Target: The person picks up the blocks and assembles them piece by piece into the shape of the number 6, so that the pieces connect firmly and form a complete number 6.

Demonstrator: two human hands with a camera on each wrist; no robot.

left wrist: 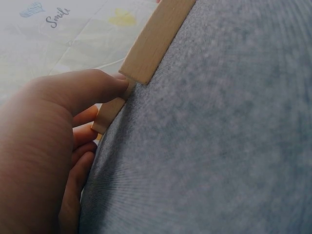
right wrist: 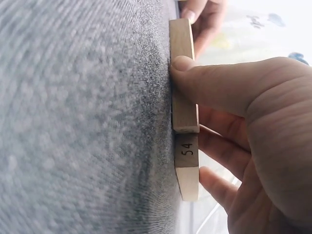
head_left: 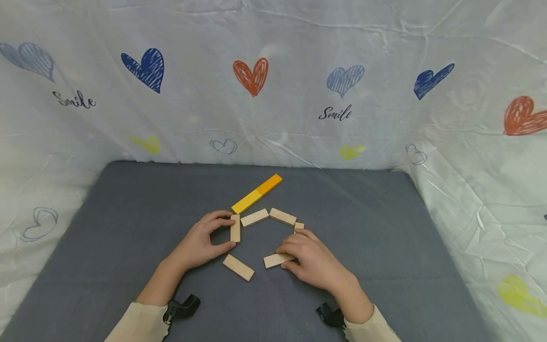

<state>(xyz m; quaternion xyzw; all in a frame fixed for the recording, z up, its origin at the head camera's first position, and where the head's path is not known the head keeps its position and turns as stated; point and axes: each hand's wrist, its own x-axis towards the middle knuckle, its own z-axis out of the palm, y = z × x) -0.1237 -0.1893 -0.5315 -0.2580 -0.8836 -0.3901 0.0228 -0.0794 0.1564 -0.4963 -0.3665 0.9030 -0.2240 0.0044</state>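
My left hand [head_left: 204, 240] holds a plain wooden block [head_left: 235, 228] at the left of a rough ring, thumb at its near end and fingers at the far end. In the left wrist view, another wooden block [left wrist: 158, 41] lies just past the thumb. With thumb and fingers, my right hand [head_left: 314, 256] pinches a wooden block [head_left: 275, 260] at the ring's near right. Beyond that hand, a block [head_left: 299, 226] is partly covered by its fingers. A block marked 54 [right wrist: 186, 152] sits against the pinched one in the right wrist view.
Two wooden blocks [head_left: 254, 217] form the ring's far side, and one [head_left: 238, 268] lies at the near left. A yellow block [head_left: 246, 202] and an orange block [head_left: 270, 183] stretch end to end behind. Grey cloth [head_left: 363, 213] covers the table, with a white printed curtain [head_left: 290, 28] around it.
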